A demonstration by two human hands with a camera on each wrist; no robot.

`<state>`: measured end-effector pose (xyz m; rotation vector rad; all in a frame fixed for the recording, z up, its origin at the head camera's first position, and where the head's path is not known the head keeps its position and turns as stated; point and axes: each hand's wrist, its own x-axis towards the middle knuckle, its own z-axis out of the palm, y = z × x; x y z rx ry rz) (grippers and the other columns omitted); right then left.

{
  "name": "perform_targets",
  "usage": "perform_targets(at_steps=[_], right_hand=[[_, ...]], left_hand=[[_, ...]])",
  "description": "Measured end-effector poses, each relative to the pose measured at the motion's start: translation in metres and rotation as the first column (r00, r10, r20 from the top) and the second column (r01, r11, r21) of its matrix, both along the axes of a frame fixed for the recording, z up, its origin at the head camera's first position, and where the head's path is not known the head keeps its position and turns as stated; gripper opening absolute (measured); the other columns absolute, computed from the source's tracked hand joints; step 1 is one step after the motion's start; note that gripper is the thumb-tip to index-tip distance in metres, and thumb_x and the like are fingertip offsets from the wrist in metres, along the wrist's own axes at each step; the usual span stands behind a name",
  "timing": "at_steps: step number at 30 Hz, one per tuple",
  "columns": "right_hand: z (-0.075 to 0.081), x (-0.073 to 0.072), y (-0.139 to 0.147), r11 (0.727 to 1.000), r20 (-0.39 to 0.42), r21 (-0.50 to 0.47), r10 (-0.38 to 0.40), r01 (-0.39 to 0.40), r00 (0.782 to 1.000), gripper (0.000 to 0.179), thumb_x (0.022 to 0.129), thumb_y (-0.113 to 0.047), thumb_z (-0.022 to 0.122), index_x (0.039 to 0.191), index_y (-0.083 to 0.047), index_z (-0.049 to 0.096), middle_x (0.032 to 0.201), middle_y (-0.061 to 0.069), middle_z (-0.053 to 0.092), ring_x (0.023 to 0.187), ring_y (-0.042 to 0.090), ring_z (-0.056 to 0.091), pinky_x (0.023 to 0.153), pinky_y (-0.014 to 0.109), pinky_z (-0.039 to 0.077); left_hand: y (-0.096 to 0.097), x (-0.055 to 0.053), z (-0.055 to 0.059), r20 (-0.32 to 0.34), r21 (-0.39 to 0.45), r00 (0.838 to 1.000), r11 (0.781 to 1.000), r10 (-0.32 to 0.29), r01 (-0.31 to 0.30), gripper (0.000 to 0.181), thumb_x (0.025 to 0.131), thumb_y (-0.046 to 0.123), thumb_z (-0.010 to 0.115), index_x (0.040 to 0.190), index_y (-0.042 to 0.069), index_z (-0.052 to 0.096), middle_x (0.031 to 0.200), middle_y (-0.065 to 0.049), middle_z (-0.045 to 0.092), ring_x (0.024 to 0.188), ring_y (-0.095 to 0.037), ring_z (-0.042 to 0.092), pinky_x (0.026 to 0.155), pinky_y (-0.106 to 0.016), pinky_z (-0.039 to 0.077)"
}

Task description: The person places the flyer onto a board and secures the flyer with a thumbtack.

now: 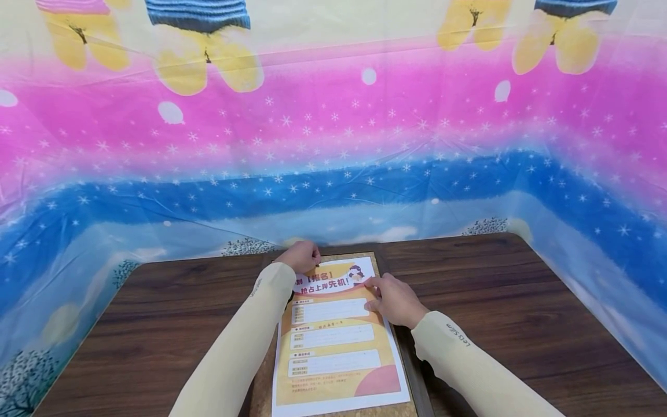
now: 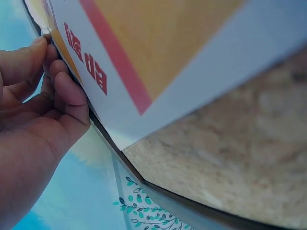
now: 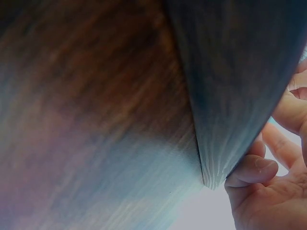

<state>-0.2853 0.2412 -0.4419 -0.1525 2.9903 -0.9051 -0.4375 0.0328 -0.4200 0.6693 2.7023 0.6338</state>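
Observation:
A printed poster with orange panels and Chinese lettering lies on a framed cork board. At its top edge my left hand pinches a tiny pin-like thing between thumb and index finger; the fingertips hide most of it. In the left wrist view the other fingers of the left hand curl beside the board's frame. My right hand rests at the poster's upper right edge, index finger and thumb touching the paper. The right wrist view shows the right hand beside the dark frame.
The board lies on a dark wooden table. A pink and blue curtain with snowflakes hangs close behind and along both sides of the table.

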Motion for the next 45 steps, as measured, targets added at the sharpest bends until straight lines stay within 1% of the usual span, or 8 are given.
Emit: perform_targets(at_steps=[6, 13, 17, 24, 30, 37, 43, 45], right_hand=[[-0.0011, -0.0009, -0.0005, 1.000, -0.005, 0.002, 0.003, -0.003, 1.000, 0.043, 0.084, -0.017, 0.073, 0.124, -0.009, 0.060, 0.082, 0.003, 0.047, 0.067, 0.018, 0.042, 0.058, 0.032, 0.037], [-0.0013, -0.0012, 0.0001, 1.000, -0.004, 0.012, 0.001, -0.001, 1.000, 0.043, 0.084, -0.017, 0.073, 0.125, -0.009, 0.060, 0.083, 0.002, 0.047, 0.068, 0.018, 0.043, 0.058, 0.033, 0.038], [-0.0015, -0.0005, 0.0005, 1.000, 0.006, 0.007, -0.001, 0.001, 1.000, 0.044, 0.085, -0.018, 0.072, 0.126, -0.010, 0.059, 0.083, 0.001, 0.047, 0.068, 0.018, 0.043, 0.058, 0.032, 0.038], [-0.0006, -0.0003, 0.0008, 1.000, 0.010, -0.001, -0.001, 0.001, 1.000, 0.044, 0.085, -0.017, 0.072, 0.126, -0.010, 0.059, 0.083, 0.001, 0.047, 0.068, 0.018, 0.044, 0.058, 0.032, 0.039], [0.0004, -0.0012, 0.0002, 1.000, 0.006, 0.005, 0.004, -0.004, 1.000, 0.044, 0.085, -0.016, 0.072, 0.126, -0.009, 0.059, 0.083, 0.002, 0.047, 0.068, 0.018, 0.043, 0.058, 0.032, 0.038], [-0.0003, -0.0022, -0.0018, 1.000, 0.008, -0.003, 0.019, -0.019, 1.000, 0.044, 0.085, -0.017, 0.072, 0.126, -0.008, 0.059, 0.083, 0.001, 0.047, 0.068, 0.018, 0.043, 0.058, 0.033, 0.038], [0.0000, -0.0036, -0.0016, 1.000, 0.006, 0.001, 0.025, -0.025, 1.000, 0.044, 0.085, -0.018, 0.072, 0.126, -0.010, 0.059, 0.083, 0.001, 0.047, 0.068, 0.018, 0.043, 0.058, 0.033, 0.038], [0.0002, -0.0038, -0.0009, 1.000, 0.007, 0.002, 0.022, -0.022, 1.000, 0.043, 0.085, -0.018, 0.073, 0.125, -0.010, 0.059, 0.083, 0.001, 0.047, 0.068, 0.018, 0.043, 0.058, 0.033, 0.037]], left_hand=[[-0.0006, 0.0026, 0.0012, -0.003, -0.009, 1.000, 1.000, -0.002, 0.002, 0.019, 0.098, 0.014, 0.050, 0.086, 0.004, 0.062, 0.066, -0.006, 0.051, 0.059, -0.017, 0.046, 0.063, -0.033, 0.040], [0.0012, -0.0039, -0.0030, 0.016, -0.011, 1.000, 1.000, 0.020, -0.019, 0.017, 0.096, 0.012, 0.052, 0.083, 0.007, 0.061, 0.067, -0.007, 0.053, 0.060, -0.019, 0.048, 0.062, -0.034, 0.041], [0.0010, -0.0036, -0.0032, 0.010, -0.009, 1.000, 1.000, 0.013, -0.012, 0.017, 0.096, 0.011, 0.051, 0.084, 0.006, 0.062, 0.065, -0.007, 0.052, 0.059, -0.018, 0.047, 0.062, -0.033, 0.041], [0.0015, -0.0005, -0.0029, -0.011, -0.015, 1.000, 1.000, 0.005, -0.005, 0.018, 0.097, 0.013, 0.051, 0.084, 0.006, 0.063, 0.066, -0.007, 0.054, 0.058, -0.017, 0.048, 0.061, -0.033, 0.041], [0.0025, -0.0022, -0.0048, -0.024, -0.023, 1.000, 1.000, 0.008, -0.008, 0.019, 0.096, 0.011, 0.051, 0.081, 0.006, 0.062, 0.064, -0.007, 0.052, 0.057, -0.017, 0.045, 0.059, -0.032, 0.040], [0.0025, -0.0011, -0.0071, -0.046, -0.036, 0.998, 0.999, 0.031, -0.033, 0.023, 0.096, 0.011, 0.050, 0.075, 0.008, 0.056, 0.063, -0.006, 0.045, 0.056, -0.017, 0.042, 0.059, -0.032, 0.039], [0.0033, 0.0022, -0.0073, -0.081, -0.030, 0.996, 0.998, 0.045, -0.047, 0.023, 0.095, 0.009, 0.051, 0.073, 0.008, 0.055, 0.062, -0.005, 0.044, 0.055, -0.017, 0.041, 0.058, -0.032, 0.038], [0.0041, 0.0030, -0.0082, -0.088, -0.020, 0.995, 0.998, 0.054, -0.056, 0.022, 0.095, 0.010, 0.051, 0.074, 0.008, 0.056, 0.063, -0.005, 0.047, 0.056, -0.017, 0.043, 0.058, -0.032, 0.039]])
